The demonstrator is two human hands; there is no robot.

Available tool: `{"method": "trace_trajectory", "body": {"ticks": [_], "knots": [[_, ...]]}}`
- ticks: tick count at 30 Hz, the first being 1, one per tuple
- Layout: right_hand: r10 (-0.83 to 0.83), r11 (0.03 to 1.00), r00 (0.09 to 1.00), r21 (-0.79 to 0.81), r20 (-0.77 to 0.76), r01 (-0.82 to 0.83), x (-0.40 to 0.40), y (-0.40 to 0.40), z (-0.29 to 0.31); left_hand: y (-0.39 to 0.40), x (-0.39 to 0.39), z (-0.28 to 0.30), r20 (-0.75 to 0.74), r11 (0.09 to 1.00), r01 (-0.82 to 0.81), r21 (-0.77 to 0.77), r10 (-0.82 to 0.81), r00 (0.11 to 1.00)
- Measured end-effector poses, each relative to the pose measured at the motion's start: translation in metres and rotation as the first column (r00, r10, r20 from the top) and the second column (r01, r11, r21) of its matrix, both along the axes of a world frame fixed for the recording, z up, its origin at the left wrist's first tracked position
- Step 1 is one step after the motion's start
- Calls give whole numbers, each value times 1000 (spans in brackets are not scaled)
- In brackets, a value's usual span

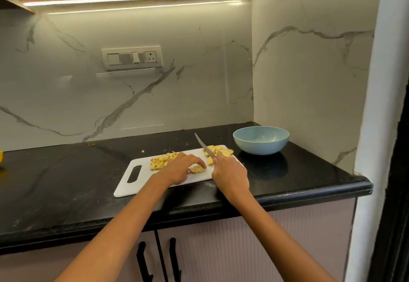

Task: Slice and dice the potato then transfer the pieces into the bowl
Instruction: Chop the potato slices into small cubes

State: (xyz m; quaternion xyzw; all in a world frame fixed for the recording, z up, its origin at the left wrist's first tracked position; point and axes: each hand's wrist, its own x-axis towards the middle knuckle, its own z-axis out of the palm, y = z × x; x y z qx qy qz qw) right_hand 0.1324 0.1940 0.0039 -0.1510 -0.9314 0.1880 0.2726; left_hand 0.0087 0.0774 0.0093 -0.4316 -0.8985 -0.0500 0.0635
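A white cutting board (141, 184) lies on the black counter. A heap of diced potato (160, 161) sits on its far left part, and several potato slices (218, 150) lie at its far right corner. My left hand (180, 167) holds a small stack of slices (197, 169) down on the board with curled fingers. My right hand (230, 173) grips a knife (204, 146), its blade raised and pointing away toward the wall, just right of the held slices. A light blue bowl (261, 140) stands right of the board; I see no pieces in it.
The marble wall closes the counter behind and on the right, close behind the bowl. A yellow object (1, 156) shows at the left edge. A small potato bit (143, 151) lies on the counter behind the board. The counter's front edge (287, 195) runs just before the board.
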Motion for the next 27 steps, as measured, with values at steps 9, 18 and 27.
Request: {"method": "trace_trajectory", "body": {"ticks": [9,18,27], "knots": [[9,1000,1000,17,8,-9,-2,1,-1,-5,-5,13,164,991,77,114,-95,982],[-22,993,996,116,87,11,8,-10,3,-11,13,5,151,970,-30,242,-7,989],[-42,983,966,183,253,-5,41,-14,8,-9,26,-21,204,813,-226,537,135,970]]}}
